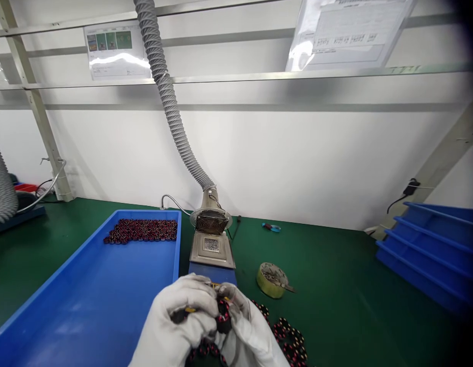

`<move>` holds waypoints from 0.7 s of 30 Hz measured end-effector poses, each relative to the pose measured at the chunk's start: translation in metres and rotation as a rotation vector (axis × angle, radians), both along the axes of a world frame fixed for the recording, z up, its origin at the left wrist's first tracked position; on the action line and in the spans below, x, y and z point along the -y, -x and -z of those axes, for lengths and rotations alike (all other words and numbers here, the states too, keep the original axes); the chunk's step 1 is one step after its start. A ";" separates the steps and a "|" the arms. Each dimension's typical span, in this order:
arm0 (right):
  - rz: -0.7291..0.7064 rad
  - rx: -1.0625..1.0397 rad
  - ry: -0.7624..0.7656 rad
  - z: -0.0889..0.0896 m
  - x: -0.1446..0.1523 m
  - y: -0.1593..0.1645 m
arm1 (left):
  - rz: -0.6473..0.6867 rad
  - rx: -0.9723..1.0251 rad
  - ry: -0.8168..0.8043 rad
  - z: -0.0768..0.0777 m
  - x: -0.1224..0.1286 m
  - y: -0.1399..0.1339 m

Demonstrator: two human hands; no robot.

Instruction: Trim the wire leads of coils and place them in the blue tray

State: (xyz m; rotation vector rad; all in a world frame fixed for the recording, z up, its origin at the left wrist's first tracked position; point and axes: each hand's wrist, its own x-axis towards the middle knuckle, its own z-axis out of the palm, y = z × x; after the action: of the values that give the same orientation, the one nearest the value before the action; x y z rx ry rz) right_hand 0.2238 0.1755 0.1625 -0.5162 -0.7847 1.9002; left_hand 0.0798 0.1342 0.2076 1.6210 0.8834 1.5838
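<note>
Both my hands wear white gloves and meet at the bottom middle of the view. My right hand (246, 321) pinches a small black-and-red wound coil part (223, 317) between thumb and fingers. My left hand (185, 311) is curled beside it, closed around a dark tool with yellow parts (180, 316); its kind is mostly hidden by the fingers. More coil parts (206, 351) lie in a dark cluster just below my hands. Others (290, 339) rest on the green table by my right wrist.
On the left stands a blue tray (87, 300) with many coil parts (145, 230) at its far end. Ahead is a metal box (212, 248) under an exhaust hose (171, 102). A yellow-green round tin (272, 280), blue-handled cutters (271, 227) and stacked blue trays (431, 250) are rightward.
</note>
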 end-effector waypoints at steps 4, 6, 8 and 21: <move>0.201 -0.004 -0.052 0.003 0.011 0.014 | -0.086 -0.005 -0.115 0.002 0.005 0.009; 0.330 0.033 -0.110 0.004 0.014 0.018 | -0.124 0.052 -0.119 0.005 0.008 0.015; 0.414 0.096 -0.177 0.004 0.014 0.019 | -0.181 0.168 -0.082 0.010 0.009 0.021; 0.449 0.178 -0.363 -0.002 0.014 0.011 | -0.106 -0.133 -0.142 0.003 0.005 -0.001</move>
State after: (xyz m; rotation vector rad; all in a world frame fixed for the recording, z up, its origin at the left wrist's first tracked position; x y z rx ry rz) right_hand 0.2126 0.1615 0.1646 -0.5804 -1.0087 1.2768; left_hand 0.0807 0.1290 0.2047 1.8229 0.9585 1.6582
